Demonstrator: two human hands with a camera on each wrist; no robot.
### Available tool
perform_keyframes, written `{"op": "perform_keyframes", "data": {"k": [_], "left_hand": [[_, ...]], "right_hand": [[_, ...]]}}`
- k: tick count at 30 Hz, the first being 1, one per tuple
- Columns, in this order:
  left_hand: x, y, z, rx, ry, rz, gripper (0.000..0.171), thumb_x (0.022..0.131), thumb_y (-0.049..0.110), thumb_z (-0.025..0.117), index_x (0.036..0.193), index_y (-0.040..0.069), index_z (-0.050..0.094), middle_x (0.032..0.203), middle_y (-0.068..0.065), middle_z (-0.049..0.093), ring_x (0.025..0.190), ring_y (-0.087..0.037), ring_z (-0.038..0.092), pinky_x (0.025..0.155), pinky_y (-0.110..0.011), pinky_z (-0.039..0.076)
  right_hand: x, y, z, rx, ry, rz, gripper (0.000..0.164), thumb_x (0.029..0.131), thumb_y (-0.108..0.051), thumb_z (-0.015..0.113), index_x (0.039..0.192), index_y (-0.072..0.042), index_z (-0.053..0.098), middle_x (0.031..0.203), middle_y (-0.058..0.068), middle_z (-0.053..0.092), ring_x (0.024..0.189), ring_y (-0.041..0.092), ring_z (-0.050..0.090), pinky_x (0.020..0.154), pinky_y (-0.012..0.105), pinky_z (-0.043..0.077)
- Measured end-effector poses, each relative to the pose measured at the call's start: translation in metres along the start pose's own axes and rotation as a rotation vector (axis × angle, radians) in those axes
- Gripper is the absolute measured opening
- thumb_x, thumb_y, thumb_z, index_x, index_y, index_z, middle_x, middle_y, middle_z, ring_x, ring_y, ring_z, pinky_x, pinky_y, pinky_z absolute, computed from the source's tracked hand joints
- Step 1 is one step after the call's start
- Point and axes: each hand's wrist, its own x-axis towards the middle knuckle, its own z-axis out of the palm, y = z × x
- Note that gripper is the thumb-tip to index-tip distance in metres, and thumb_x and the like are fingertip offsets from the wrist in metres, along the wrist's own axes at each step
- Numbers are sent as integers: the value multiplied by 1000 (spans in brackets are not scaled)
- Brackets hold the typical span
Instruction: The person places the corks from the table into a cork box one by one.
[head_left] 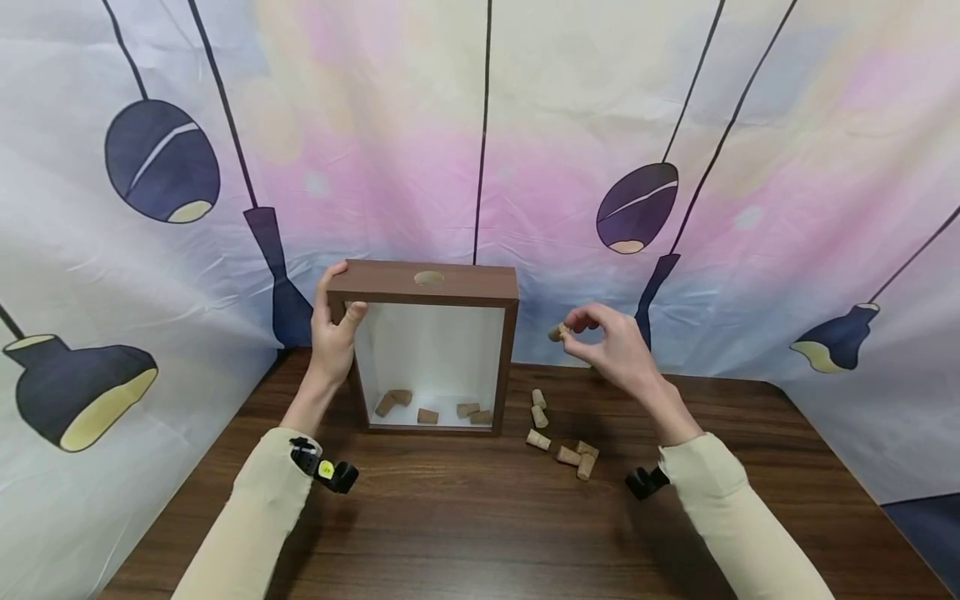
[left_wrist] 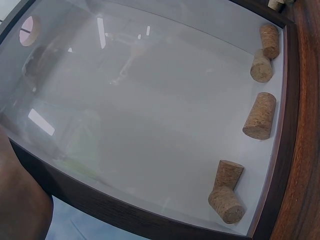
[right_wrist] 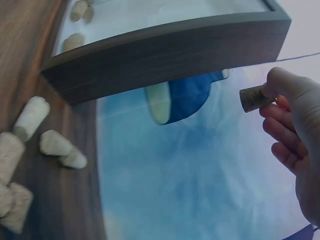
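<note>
A brown wooden shadow box (head_left: 508, 367) with a clear front stands upright on the table, an oval hole (head_left: 429, 277) in its top edge. My left hand (head_left: 335, 337) grips its upper left side, the thumb lying over the front. Several corks lie inside along the bottom, among them one cork (left_wrist: 260, 116) near the middle. Right of the box, my right hand (head_left: 615, 346) pinches a cork (right_wrist: 253, 98) between thumb and fingertips, raised above the table and apart from the box. Below that hand, several loose corks (head_left: 567, 456) lie on the table.
The dark wooden table (head_left: 450, 517) reaches back to a hanging cloth (head_left: 555, 167) printed with lamps. The cloth hangs close behind the box and along both sides. A black wrist camera (head_left: 647, 482) sits at the right cuff, another camera (head_left: 326, 468) at the left.
</note>
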Motion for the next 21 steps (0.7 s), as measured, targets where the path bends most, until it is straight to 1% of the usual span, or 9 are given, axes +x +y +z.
{"op": "perform_keyframes", "data": {"k": [4, 8, 13, 18, 21], "left_hand": [[-1, 4, 1, 17, -2, 2, 74, 92, 43, 70, 148, 6, 39, 149, 1, 38, 135, -11, 34, 110, -32, 23], [-1, 3, 0, 14, -7, 8, 76, 92, 43, 70, 148, 4, 38, 149, -1, 38, 136, -11, 33, 111, -32, 23], [0, 2, 1, 12, -5, 2, 76, 92, 43, 70, 149, 5, 38, 149, 1, 38, 138, -12, 32, 111, -32, 23], [0, 3, 1, 20, -3, -2, 78, 91, 44, 70, 148, 3, 37, 151, -2, 37, 141, -14, 29, 113, -33, 21], [0, 3, 0, 25, -5, -7, 78, 91, 44, 70, 149, 3, 37, 152, -3, 36, 143, -15, 28, 114, -34, 20]], "right_hand": [[12, -11, -7, -14, 32, -37, 12, 85, -11, 77, 95, -11, 70, 89, 5, 70, 85, 18, 65, 78, 40, 52], [26, -23, -15, -20, 85, -83, 11, 83, -8, 76, 93, -9, 70, 87, 5, 70, 83, 18, 65, 76, 33, 51], [47, -38, -24, 23, 160, -180, 10, 81, -6, 76, 89, -6, 71, 85, 6, 71, 82, 18, 65, 78, 28, 49], [65, -54, -27, 26, 179, -275, 9, 81, -7, 76, 88, -5, 71, 84, 8, 71, 82, 19, 65, 80, 29, 49], [74, -65, -26, 29, 177, -302, 9, 81, -7, 76, 88, -5, 71, 83, 8, 71, 82, 19, 64, 79, 29, 48]]}}
